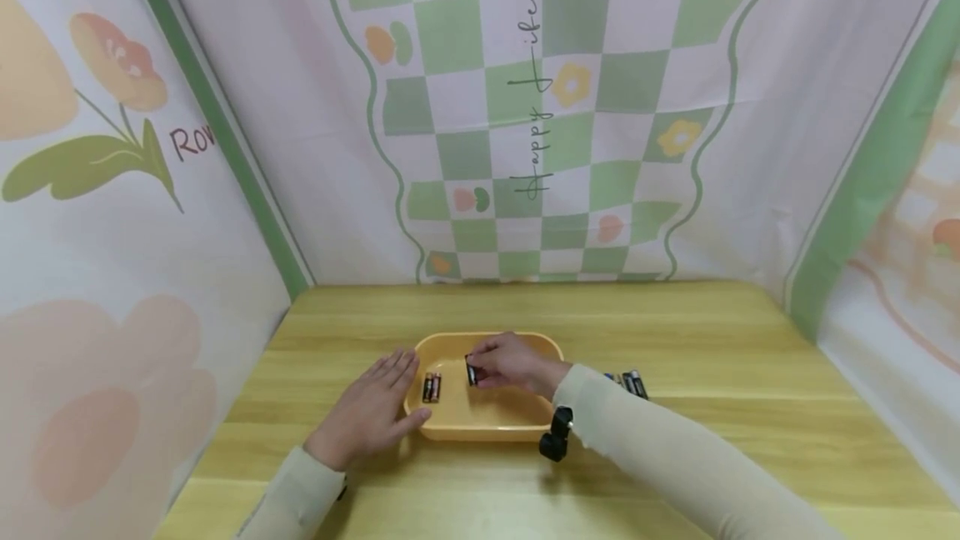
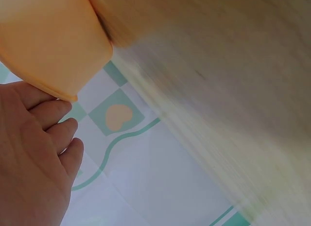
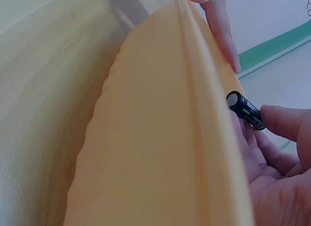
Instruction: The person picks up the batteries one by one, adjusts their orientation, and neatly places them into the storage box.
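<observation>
An orange-yellow plastic tray (image 1: 487,432) stands on the wooden table. Inside it, near the left end, two batteries (image 1: 432,387) lie side by side. My right hand (image 1: 513,361) is over the tray and pinches a dark battery (image 3: 246,110) between thumb and fingers; in the right wrist view the tray wall stands in front of part of that hand. At the tray's left end, my left hand (image 1: 371,411) rests against the rim with its fingers fairly straight. The left wrist view shows the left hand (image 2: 41,133) with its fingertips touching the tray edge.
Several more batteries (image 1: 634,383) lie on the table right of the tray, partly hidden by the right sleeve (image 1: 637,423). A black wrist device (image 1: 556,436) hangs beside the tray's right front corner. Printed cloth (image 1: 517,132) hangs behind the table.
</observation>
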### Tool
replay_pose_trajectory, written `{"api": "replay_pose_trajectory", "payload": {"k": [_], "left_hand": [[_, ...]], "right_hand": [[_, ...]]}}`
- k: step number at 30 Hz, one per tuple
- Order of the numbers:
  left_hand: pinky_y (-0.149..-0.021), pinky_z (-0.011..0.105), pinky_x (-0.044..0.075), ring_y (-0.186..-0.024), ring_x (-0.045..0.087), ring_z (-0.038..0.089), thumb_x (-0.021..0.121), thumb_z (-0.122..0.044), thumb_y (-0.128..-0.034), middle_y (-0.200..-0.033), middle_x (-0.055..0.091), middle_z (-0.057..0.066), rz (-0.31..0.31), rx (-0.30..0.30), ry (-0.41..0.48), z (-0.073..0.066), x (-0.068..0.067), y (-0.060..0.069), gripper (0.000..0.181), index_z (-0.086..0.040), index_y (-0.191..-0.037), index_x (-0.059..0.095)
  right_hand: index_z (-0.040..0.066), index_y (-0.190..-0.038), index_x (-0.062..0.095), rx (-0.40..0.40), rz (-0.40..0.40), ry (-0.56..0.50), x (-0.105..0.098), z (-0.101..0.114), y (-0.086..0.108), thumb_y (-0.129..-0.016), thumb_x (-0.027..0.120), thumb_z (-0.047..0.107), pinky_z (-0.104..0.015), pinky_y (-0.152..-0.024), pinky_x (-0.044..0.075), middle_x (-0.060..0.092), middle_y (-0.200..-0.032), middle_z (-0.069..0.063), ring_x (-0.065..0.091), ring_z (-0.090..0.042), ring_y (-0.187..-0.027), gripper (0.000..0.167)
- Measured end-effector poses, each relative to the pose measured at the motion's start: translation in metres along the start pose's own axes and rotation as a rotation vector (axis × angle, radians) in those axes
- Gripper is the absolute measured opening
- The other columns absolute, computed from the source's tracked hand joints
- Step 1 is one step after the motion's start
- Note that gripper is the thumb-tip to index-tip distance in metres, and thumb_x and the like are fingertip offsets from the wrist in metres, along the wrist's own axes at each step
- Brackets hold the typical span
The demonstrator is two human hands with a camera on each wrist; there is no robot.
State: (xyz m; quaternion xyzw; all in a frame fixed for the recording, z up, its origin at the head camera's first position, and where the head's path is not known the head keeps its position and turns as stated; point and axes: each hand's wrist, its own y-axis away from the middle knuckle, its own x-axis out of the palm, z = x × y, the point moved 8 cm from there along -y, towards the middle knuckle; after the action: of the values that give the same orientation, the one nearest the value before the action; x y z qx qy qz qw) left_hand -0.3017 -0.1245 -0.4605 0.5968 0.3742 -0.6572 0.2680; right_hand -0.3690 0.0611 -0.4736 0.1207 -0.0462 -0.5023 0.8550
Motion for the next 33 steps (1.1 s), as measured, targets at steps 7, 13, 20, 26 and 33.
{"api": "replay_pose_trajectory", "payload": {"k": [7, 13, 20, 26, 33], "left_hand": [[-0.117, 0.042, 0.017, -0.144, 0.021, 0.03, 0.037, -0.06, -0.0987, -0.157, 0.024, 0.015, -0.005, 0.0, -0.006, 0.001, -0.001, -0.002, 0.081, 0.001, -0.151, 0.03], [-0.116, 0.042, 0.017, -0.144, 0.021, 0.03, 0.037, -0.06, -0.0985, -0.157, 0.024, 0.016, -0.009, 0.005, -0.007, 0.001, -0.002, -0.003, 0.081, 0.001, -0.15, 0.03], [-0.116, 0.044, 0.019, -0.144, 0.022, 0.031, 0.042, -0.058, -0.0981, -0.156, 0.025, 0.016, 0.007, -0.004, 0.008, 0.0, 0.001, 0.002, 0.08, 0.001, -0.15, 0.03], [-0.116, 0.044, 0.019, -0.144, 0.022, 0.031, 0.041, -0.058, -0.0985, -0.156, 0.026, 0.017, -0.008, 0.0, 0.004, 0.0, 0.0, 0.003, 0.08, 0.002, -0.15, 0.03], [-0.116, 0.045, 0.019, -0.144, 0.022, 0.031, 0.038, -0.059, -0.0987, -0.156, 0.025, 0.017, -0.015, 0.009, 0.002, -0.001, -0.001, 0.001, 0.08, 0.002, -0.15, 0.03]], "right_hand": [[-0.013, -0.118, 0.059, -0.008, 0.003, -0.021, 0.005, 0.002, -0.004, -0.096, 0.06, 0.005, -0.037, -0.077, 0.058, 0.064, -0.1, -0.02, 0.068, -0.023, -0.082, 0.028], [-0.014, -0.115, 0.059, -0.023, -0.015, -0.035, 0.007, -0.001, -0.01, -0.095, 0.06, 0.003, -0.037, -0.076, 0.058, 0.064, -0.098, -0.02, 0.066, -0.023, -0.081, 0.027], [-0.012, -0.108, 0.061, -0.018, -0.019, -0.063, 0.016, -0.009, -0.018, -0.094, 0.062, 0.003, -0.039, -0.076, 0.058, 0.065, -0.094, -0.017, 0.066, -0.022, -0.078, 0.02], [-0.012, -0.111, 0.06, -0.018, -0.015, -0.053, 0.022, -0.007, -0.019, -0.095, 0.061, 0.004, -0.039, -0.078, 0.058, 0.066, -0.096, -0.018, 0.066, -0.022, -0.079, 0.023], [-0.013, -0.113, 0.058, -0.021, 0.002, -0.051, 0.023, -0.003, -0.021, -0.095, 0.06, 0.004, -0.037, -0.077, 0.058, 0.065, -0.101, -0.022, 0.067, -0.024, -0.083, 0.025]]}}
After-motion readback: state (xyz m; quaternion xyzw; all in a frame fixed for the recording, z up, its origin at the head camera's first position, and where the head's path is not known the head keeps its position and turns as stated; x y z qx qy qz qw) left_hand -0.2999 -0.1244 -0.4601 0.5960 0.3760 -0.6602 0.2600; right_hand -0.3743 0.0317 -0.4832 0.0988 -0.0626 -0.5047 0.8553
